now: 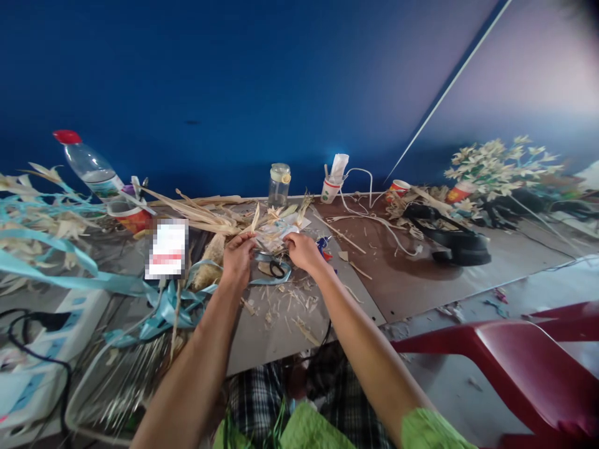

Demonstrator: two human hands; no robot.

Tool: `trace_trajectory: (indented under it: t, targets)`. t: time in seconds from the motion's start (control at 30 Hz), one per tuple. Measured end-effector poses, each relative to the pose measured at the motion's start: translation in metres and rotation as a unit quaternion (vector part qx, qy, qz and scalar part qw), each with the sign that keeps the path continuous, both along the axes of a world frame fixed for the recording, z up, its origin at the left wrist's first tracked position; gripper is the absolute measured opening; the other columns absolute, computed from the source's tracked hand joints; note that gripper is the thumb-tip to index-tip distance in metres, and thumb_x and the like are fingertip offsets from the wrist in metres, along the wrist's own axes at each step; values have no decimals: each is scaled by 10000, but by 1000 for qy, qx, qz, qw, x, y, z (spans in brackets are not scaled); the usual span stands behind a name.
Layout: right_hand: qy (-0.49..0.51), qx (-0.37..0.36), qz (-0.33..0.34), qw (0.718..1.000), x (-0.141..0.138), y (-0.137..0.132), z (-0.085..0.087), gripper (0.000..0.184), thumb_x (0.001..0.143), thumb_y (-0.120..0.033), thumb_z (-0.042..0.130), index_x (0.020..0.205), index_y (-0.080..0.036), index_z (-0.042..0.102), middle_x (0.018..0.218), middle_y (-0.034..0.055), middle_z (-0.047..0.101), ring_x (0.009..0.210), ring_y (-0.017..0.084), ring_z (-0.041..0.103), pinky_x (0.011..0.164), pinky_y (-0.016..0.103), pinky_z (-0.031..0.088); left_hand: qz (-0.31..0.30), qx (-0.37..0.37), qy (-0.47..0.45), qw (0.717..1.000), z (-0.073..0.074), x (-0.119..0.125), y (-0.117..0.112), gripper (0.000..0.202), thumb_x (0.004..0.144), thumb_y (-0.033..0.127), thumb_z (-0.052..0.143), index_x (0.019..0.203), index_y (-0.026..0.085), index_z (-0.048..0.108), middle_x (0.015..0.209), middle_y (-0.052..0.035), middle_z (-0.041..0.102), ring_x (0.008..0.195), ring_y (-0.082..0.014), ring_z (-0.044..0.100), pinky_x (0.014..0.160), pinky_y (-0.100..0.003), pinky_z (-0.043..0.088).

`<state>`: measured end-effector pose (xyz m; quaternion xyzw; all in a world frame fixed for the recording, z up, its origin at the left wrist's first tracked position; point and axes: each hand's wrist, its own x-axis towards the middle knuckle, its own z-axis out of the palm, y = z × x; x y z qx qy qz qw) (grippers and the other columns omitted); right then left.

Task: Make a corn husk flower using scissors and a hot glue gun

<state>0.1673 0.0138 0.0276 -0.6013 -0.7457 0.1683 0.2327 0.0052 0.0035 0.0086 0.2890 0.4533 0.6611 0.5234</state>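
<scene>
My left hand [238, 254] is closed in a pinch on a pale dried husk piece [255, 219], which sticks up from the fingertips. A short distance to the right, my right hand [302, 249] is also pinched shut; what lies between its fingers is too small to make out. Scissors with dark handles [277, 269] rest on the table below and between both hands, beside a loop of light blue ribbon [269, 282]. Behind the fingers lies a whitish heap of scraps [276, 232]. A blue tool [322, 244], perhaps a glue gun, is just right of my right hand.
Long dried husks [196, 209] lie at the back left, near a tilted plastic bottle [91, 168] and a phone [167, 249]. A clear jar [279, 184] and a paper cup [330, 190] stand by the wall. Rightward are a black strapped object [461, 246] and a red chair [519, 355].
</scene>
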Motion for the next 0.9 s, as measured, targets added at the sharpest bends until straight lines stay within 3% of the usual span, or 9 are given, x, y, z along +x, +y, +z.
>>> trace_trajectory:
  t: [0.23, 0.37, 0.53, 0.73, 0.9]
  targets:
    - [-78, 54, 71, 993, -4, -4, -12, 322, 853, -172, 434, 1085, -206, 654, 1087, 72, 684, 1061, 219, 586, 896, 314, 393, 32, -3, -2, 999, -1, 1, 1, 190, 464, 184, 703, 635, 131, 641, 740, -9, 648, 548, -55, 474, 465, -181, 290]
    - [-81, 32, 90, 992, 1, -8, -9, 306, 873, -227, 441, 1095, -207, 651, 1057, 84, 696, 1013, 219, 618, 882, 313, 397, 39, -9, 6, 999, 1, 2, 1, 195, 465, 188, 708, 640, 130, 643, 780, -14, 652, 558, -56, 469, 455, -179, 273]
    - [-7, 24, 49, 998, 10, -4, -13, 278, 888, -269, 441, 1041, -208, 665, 951, 66, 719, 897, 195, 652, 776, 257, 430, 38, -16, 15, 999, 4, 3, -1, 228, 472, 203, 709, 680, 128, 654, 774, -26, 651, 539, -55, 448, 437, -175, 247]
    - [-21, 59, -20, 998, 22, 9, -25, 247, 819, -163, 479, 911, -197, 706, 972, 70, 698, 945, 194, 604, 855, 272, 399, 31, -15, 28, 999, 2, 6, 0, 216, 461, 199, 712, 656, 128, 651, 776, -39, 653, 550, -63, 452, 440, -170, 253]
    - [-45, 46, 18, 998, 20, 9, -27, 317, 819, -158, 461, 1027, -239, 686, 1081, 36, 674, 1032, 200, 543, 912, 306, 354, 20, -28, 41, 999, -1, 8, 0, 258, 463, 222, 713, 702, 135, 670, 672, -3, 618, 527, -64, 450, 452, -186, 255]
